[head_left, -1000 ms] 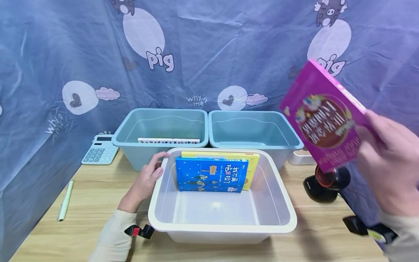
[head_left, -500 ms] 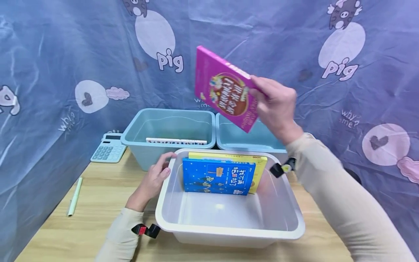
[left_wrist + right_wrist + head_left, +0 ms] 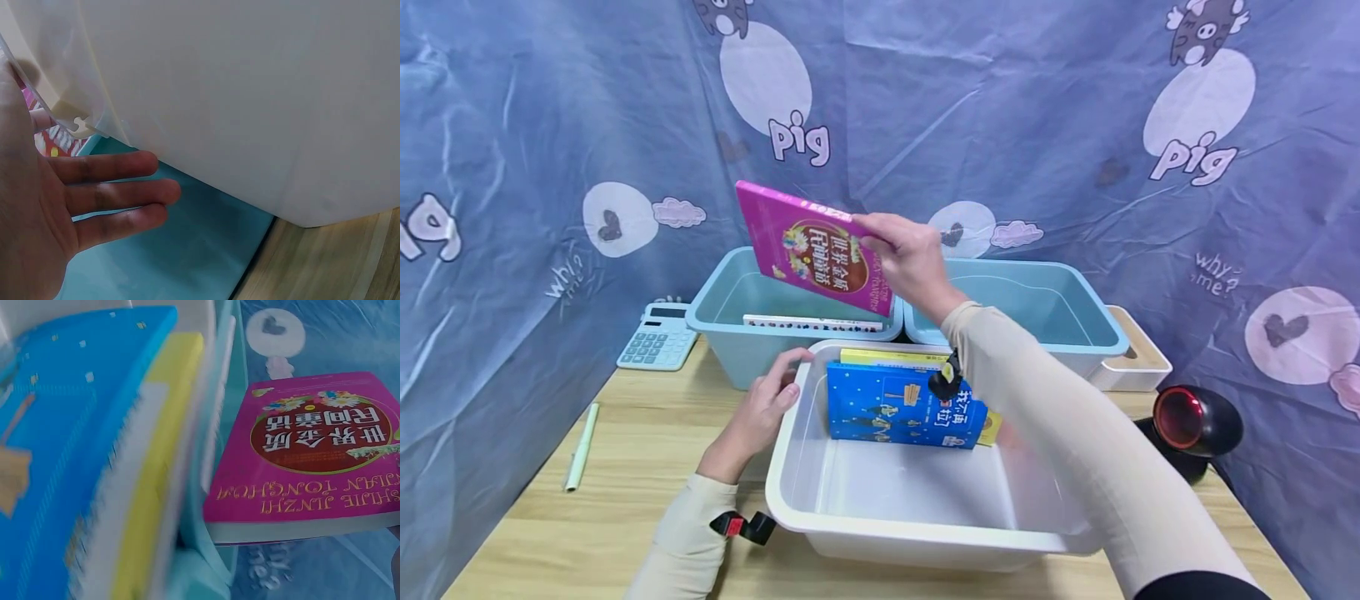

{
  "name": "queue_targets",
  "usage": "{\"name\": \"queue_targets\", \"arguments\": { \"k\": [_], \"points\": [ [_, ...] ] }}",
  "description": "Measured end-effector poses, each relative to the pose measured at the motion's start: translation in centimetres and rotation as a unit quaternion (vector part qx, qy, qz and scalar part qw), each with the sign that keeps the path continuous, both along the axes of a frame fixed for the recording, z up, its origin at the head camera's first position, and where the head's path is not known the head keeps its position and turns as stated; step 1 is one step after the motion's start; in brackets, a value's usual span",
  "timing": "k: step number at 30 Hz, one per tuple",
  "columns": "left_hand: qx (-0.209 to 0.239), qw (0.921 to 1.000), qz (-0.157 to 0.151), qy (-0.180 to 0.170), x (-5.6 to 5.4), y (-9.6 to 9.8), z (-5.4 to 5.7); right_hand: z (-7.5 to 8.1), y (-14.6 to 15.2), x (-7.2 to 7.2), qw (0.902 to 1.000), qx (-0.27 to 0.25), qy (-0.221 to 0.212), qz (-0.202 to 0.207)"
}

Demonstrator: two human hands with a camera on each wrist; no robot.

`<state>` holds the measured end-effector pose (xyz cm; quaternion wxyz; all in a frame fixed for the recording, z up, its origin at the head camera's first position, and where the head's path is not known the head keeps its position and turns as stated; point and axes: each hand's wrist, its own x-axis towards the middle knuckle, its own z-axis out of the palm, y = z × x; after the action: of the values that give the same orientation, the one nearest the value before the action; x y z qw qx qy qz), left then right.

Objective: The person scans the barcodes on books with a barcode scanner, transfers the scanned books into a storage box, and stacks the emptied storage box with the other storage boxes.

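Note:
My right hand (image 3: 916,257) grips a pink-purple book (image 3: 775,229) by its right end, holding it tilted above the left blue bin (image 3: 718,337). In the right wrist view the book's cover (image 3: 300,512) faces the camera. Inside that bin lies a white-edged book (image 3: 812,322) with a dotted pattern. My left hand (image 3: 765,408) touches the left rim of the white bin (image 3: 910,527) with thumb and index finger; the left wrist view shows its other fingers (image 3: 122,197) straight. A blue book (image 3: 880,408) stands in the white bin before a yellow book (image 3: 887,357), partly hidden by my right arm.
A second blue bin (image 3: 1037,292) stands at the back right. Beyond it are a white box (image 3: 1138,367) and a black device with a red ring (image 3: 1195,421). At left lie a calculator (image 3: 657,337) and a pale green pen (image 3: 582,450). A printed cloth hangs behind.
My right hand has carried the pink-purple book from the far right, leftward and down to above the left blue bin. My left hand stays at the white bin's rim.

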<state>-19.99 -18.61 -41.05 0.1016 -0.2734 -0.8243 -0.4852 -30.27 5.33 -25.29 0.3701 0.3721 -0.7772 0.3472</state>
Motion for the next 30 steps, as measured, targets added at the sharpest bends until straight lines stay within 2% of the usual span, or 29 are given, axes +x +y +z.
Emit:
{"name": "queue_targets", "arguments": {
  "k": [7,11,15,18,20,24,30],
  "points": [
    [-0.007,0.9998,0.006,0.018,-0.2,-0.1,-0.1,-2.5,-1.4,0.2,0.9972,0.023,-0.066,0.026],
    [-0.008,0.9997,0.009,0.019,-0.2,-0.1,-0.2,-4.0,-1.2,0.6,0.9911,0.043,-0.116,0.051],
    [-0.014,0.9997,0.013,0.015,0.0,0.0,0.0,-5.2,-0.9,1.1,0.9790,0.064,-0.184,0.061],
    [-0.017,0.9997,0.010,0.011,0.0,0.1,0.2,-5.6,-0.5,1.5,0.9664,0.090,-0.236,0.047],
    [-0.013,0.9998,0.007,0.009,0.1,0.1,0.2,-5.9,-0.2,1.6,0.9566,0.126,-0.260,0.031],
    [-0.009,0.9999,0.005,0.011,0.1,0.1,0.0,-6.3,0.4,1.5,0.9397,0.194,-0.281,0.001],
    [-0.010,0.9999,0.003,0.001,0.2,0.0,-0.1,-6.4,0.6,1.6,0.9221,0.225,-0.314,-0.020]
  ]
}}
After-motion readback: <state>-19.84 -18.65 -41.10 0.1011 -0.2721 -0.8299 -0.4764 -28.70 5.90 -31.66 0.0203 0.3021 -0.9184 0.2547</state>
